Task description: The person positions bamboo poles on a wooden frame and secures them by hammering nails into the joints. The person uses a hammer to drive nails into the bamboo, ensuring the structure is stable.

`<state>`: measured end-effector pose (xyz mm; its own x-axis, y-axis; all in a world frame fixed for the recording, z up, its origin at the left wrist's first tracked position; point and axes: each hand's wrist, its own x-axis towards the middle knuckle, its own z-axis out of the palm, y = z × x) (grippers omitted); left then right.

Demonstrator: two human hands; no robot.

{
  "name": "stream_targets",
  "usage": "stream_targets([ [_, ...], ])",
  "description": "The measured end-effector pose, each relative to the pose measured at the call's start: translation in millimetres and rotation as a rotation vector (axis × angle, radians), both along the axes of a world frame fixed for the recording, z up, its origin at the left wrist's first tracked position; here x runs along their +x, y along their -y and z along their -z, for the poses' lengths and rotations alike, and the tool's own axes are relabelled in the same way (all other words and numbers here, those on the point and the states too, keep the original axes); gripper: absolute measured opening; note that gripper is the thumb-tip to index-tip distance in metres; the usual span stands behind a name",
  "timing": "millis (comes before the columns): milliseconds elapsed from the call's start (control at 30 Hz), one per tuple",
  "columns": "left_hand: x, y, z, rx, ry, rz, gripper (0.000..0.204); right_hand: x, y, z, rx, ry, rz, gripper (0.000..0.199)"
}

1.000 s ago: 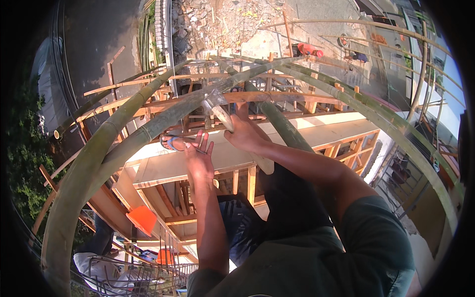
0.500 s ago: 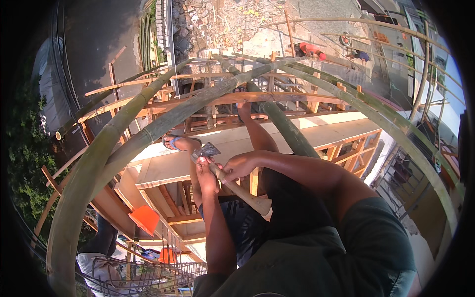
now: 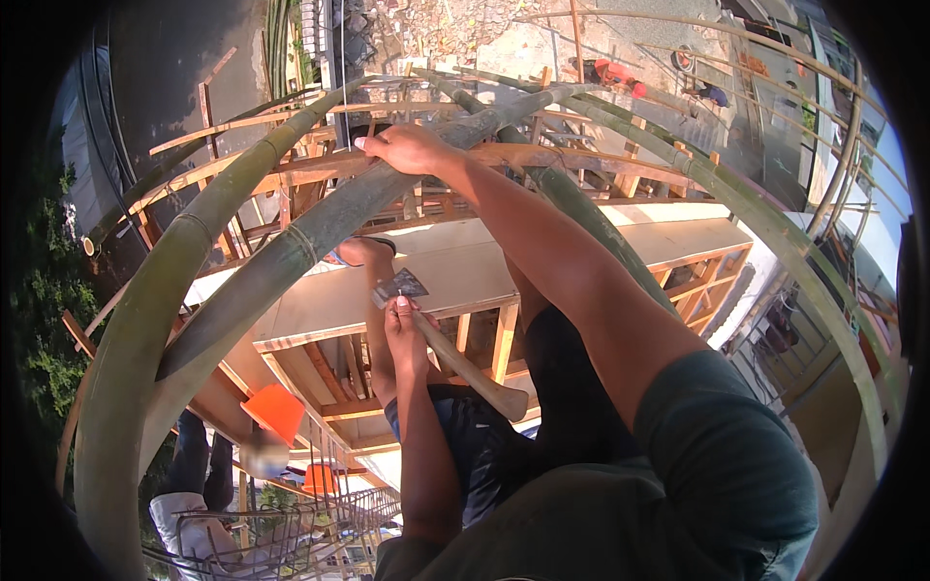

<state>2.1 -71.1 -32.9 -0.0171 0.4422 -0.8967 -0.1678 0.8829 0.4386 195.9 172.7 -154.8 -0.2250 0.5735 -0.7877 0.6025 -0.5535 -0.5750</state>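
My left hand is wrapped round a hatchet just below its head. The dark, flared blade points up and away from me, and the wooden handle slants down to the right over my lap. Farther out, my right hand lies over a thick green bamboo pole, thumb toward the left. Its other fingers are largely hidden, seemingly curled over the pole's far side. Close beyond that hand runs a wooden beam.
More bamboo poles cross around me. A framed plywood form lies beneath my legs. Orange pieces and a steel rebar cage are at lower left, near another person's legs. A person in red is far below.
My right hand has let go of the hatchet handle and reached forward onto the bamboo pole. My left hand keeps the hatchet near my lap. The view has shifted slightly.
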Motion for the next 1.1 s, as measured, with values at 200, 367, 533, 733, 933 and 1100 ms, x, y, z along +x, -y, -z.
stream_targets([
  [200,-4.3,-7.8,-3.7,-0.001,-0.031,0.037,0.029,-8.6,21.3,-11.4,0.282,0.002,-0.032,0.069],
  [367,-9.3,-3.9,1.5,-0.019,-0.006,0.042,0.03,-27.5,51.5,-49.6,0.81,-0.085,-0.135,0.071],
  [533,4.9,-2.0,-1.6,-0.086,-0.05,-0.001,0.033,-51.0,44.0,-75.5,0.789,-0.013,-0.271,0.08],
  [733,34.0,4.0,4.2,0.002,-0.08,0.111,0.036,-44.0,21.8,-100.3,0.654,-0.11,-0.184,0.062],
  [933,20.6,0.1,-0.8,-0.025,-0.081,0.1,0.039,-54.8,35.4,-80.6,0.674,-0.061,-0.233,0.084],
  [1100,6.3,5.8,10.4,0.108,-0.054,0.073,0.035,-31.1,83.9,-135.7,0.817,0.047,0.14,0.07],
])
